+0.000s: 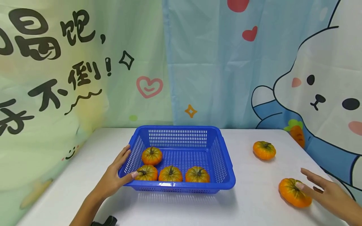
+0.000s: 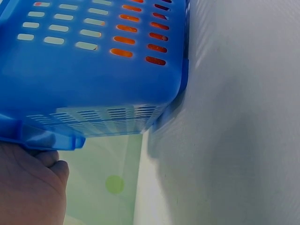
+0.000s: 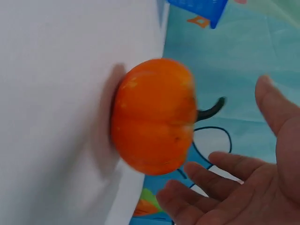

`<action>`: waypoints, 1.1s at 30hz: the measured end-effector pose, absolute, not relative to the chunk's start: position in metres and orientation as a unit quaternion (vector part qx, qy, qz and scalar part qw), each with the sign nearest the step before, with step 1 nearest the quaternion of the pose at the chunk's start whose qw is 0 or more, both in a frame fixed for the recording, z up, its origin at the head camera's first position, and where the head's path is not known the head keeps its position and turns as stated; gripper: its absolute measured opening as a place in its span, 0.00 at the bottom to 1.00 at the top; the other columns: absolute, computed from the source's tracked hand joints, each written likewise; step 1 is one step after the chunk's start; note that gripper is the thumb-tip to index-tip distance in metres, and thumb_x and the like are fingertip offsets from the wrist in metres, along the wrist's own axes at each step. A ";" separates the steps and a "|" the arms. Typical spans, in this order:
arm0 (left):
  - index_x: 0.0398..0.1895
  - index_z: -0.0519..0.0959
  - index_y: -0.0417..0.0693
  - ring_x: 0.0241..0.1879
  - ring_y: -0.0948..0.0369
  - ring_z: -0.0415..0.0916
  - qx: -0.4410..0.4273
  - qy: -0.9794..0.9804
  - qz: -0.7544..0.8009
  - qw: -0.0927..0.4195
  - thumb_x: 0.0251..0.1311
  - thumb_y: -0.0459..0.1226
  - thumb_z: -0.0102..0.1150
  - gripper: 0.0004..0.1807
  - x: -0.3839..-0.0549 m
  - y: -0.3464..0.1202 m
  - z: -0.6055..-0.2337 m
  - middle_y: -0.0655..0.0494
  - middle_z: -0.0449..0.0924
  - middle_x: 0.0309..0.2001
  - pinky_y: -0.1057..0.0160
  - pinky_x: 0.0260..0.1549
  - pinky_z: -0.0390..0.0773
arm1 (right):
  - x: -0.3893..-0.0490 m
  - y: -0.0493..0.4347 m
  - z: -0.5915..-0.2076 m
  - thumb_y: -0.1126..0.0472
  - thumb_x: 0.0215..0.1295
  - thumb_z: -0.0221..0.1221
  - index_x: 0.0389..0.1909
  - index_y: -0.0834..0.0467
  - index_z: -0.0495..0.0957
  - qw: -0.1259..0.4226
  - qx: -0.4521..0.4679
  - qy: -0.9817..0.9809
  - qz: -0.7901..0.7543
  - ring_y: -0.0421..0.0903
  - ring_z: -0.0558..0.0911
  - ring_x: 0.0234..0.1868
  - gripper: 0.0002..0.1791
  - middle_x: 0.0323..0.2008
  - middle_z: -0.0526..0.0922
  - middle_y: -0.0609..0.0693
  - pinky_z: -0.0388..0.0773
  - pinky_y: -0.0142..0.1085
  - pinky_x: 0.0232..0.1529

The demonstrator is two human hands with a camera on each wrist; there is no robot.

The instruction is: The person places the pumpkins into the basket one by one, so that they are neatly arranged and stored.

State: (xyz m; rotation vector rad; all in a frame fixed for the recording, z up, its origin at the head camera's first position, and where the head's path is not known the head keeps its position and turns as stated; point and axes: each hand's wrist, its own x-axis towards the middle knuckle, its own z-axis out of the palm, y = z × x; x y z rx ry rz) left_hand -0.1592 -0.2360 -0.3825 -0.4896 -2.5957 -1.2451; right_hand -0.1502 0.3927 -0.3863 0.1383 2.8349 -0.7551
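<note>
A blue plastic basket (image 1: 181, 185) stands on the white table, holding several small orange pumpkins, among them one pumpkin (image 1: 151, 156) at its left side. My left hand (image 1: 114, 177) grips the basket's near left corner, thumb over the rim; in the left wrist view, fingers (image 2: 58, 171) curl beneath the rim. At the right, my right hand (image 1: 329, 193) hovers beside a pumpkin (image 1: 292, 192) on the table, its fingers spread. The right wrist view shows this pumpkin (image 3: 154, 117) with its dark stem pointing towards the gap between thumb and fingers.
Another pumpkin (image 1: 264, 150) lies farther back on the table, right of the basket. A printed curtain (image 1: 198, 78) hangs behind the table (image 1: 249, 204). A small black object (image 1: 108, 221) shows at the bottom edge near my left forearm.
</note>
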 end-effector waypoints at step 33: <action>0.74 0.55 0.37 0.73 0.40 0.43 -0.168 -0.885 -0.419 0.112 0.56 0.45 0.63 0.46 -0.159 -0.236 -0.382 0.49 0.45 0.77 0.31 0.61 0.51 | -0.169 0.376 -0.396 0.37 0.67 0.54 0.62 0.77 0.65 0.123 0.011 0.950 -0.288 0.65 0.76 0.49 0.45 0.56 0.72 0.75 0.79 0.52 0.47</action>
